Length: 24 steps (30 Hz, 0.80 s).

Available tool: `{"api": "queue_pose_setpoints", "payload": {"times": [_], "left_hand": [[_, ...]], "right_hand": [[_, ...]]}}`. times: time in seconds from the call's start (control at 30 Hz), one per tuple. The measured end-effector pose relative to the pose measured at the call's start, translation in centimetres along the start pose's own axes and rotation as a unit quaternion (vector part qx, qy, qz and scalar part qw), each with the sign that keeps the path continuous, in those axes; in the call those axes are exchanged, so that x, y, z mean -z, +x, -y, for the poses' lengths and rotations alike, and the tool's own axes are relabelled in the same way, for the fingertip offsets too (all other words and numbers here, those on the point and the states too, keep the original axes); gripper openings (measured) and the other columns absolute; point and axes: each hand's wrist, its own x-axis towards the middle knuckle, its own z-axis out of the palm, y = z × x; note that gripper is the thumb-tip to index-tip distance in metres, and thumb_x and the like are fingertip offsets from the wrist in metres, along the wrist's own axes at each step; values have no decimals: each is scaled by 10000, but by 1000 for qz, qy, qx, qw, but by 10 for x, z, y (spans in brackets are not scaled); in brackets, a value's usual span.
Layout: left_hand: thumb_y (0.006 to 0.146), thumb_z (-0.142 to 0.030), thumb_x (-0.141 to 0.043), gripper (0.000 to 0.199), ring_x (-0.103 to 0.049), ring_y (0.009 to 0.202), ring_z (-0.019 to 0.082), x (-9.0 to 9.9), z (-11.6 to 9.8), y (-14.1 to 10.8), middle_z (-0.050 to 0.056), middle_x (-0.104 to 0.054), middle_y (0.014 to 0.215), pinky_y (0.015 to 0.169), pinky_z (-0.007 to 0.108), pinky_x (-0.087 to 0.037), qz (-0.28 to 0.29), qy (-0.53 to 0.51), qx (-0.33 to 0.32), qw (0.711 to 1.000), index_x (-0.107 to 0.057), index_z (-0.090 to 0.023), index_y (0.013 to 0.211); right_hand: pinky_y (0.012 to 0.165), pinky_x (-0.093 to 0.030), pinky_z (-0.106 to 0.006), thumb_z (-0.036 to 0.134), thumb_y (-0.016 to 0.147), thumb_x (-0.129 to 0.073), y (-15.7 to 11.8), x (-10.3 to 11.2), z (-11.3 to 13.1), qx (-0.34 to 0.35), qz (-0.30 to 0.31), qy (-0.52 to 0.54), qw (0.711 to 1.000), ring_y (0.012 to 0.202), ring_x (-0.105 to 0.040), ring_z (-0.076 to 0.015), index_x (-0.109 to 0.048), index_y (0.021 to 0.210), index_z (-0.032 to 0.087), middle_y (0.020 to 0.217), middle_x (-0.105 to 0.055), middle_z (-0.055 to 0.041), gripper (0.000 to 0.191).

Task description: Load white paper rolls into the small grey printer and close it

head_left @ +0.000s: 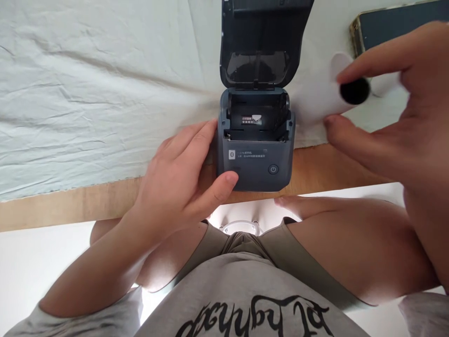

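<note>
A small dark blue label printer (255, 164) stands at the table's front edge with its lid (259, 42) raised. Inside its bare compartment a small printed label shows, with a white scrap on it. My left hand (178, 168) rests against the printer's left side, thumb on the front top face and fingers along the side, holding it. At the right, my right hand (382, 103) pinches a white paper roll (324, 91) with a dark hollow core between thumb and index finger. The roll is blurred and lies just right of the printer, outside it.
A dark phone-like device (403, 23) in a clear-edged case lies at the back right, partly behind my right hand. A wrinkled pale cloth (98, 93) covers the wooden table (70, 203). My legs are below the table edge.
</note>
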Motion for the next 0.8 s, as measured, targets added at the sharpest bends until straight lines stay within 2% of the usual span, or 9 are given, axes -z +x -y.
{"api": "queue_pose_setpoints", "payload": {"times": [0.1, 0.23, 0.3, 0.4, 0.47, 0.53, 0.63, 0.73, 0.8], "left_hand": [[1155, -649, -496, 699, -732, 1442, 377, 1, 0, -1, 178, -757, 1594, 1212, 500, -588, 0, 1, 3, 1000, -631, -129, 1602], [1152, -683, -483, 719, -736, 1439, 369, 0, 2, -2, 166, -758, 1598, 1212, 487, -584, -3, 1, 1, 1000, -633, -146, 1607], [1157, -686, -466, 712, -736, 1445, 370, 0, 3, -2, 160, -756, 1604, 1220, 490, -582, -1, 6, 1, 1000, -630, -163, 1612], [1165, -687, -452, 717, -727, 1466, 373, -1, 2, -1, 167, -744, 1623, 1241, 501, -578, 3, 7, 1, 1000, -621, -159, 1620], [1165, -694, -464, 744, -723, 1473, 378, -1, 2, -1, 185, -740, 1624, 1255, 503, -571, 2, 2, 3, 1000, -621, -126, 1619], [1164, -690, -477, 759, -721, 1480, 381, -2, 1, -1, 198, -736, 1628, 1265, 502, -566, -1, 0, 4, 1000, -621, -99, 1618], [1160, -692, -466, 738, -723, 1478, 376, -3, 1, -2, 180, -736, 1634, 1259, 505, -575, -1, 8, 3, 1000, -623, -136, 1620], [1150, -695, -476, 705, -729, 1466, 380, -3, 2, -3, 163, -744, 1626, 1244, 518, -585, 1, 11, 4, 1000, -627, -185, 1611], [1147, -694, -483, 713, -724, 1468, 387, -3, 2, -2, 171, -744, 1622, 1247, 526, -582, 1, 9, 5, 1000, -624, -171, 1610]], "right_hand": [[1162, -646, -440, 362, 1014, -556, -3, -11, 4, 101, 14, -35, 994, 1240, -730, -120, -694, 1320, 393, 1354, -742, 79, 337], [941, -671, -365, 412, 1046, -683, 2, -19, -3, 129, 14, -22, 991, 1006, -687, -96, -698, 1287, 349, 1267, -727, 4, 249], [943, -651, -384, 439, 1043, -718, 5, -20, -7, 140, 13, -9, 990, 1014, -664, -109, -707, 1257, 335, 1242, -702, -28, 238], [962, -624, -387, 397, 1043, -685, 3, -22, -8, 123, 37, 76, 989, 1115, -700, -122, -652, 1317, 328, 1292, -682, -38, 284], [886, -607, -332, 348, 1040, -654, 0, -24, -7, 90, 50, 120, 987, 1102, -724, -98, -598, 1374, 327, 1352, -673, -32, 339], [868, -607, -301, 330, 1027, -665, -2, -25, -5, 73, 51, 107, 990, 1058, -713, -76, -580, 1400, 324, 1361, -667, -26, 382], [949, -638, -314, 351, 1007, -728, -2, -26, -5, 78, 40, 68, 994, 1040, -667, -73, -608, 1361, 327, 1262, -665, -11, 375], [857, -626, -287, 415, 1057, -692, -1, -25, -8, 80, 47, 90, 992, 947, -670, -47, -581, 1379, 340, 1306, -651, -9, 348], [841, -628, -297, 478, 1095, -648, -1, -25, -9, 81, 63, 106, 989, 918, -688, -48, -546, 1425, 336, 1313, -656, -25, 374]]}}
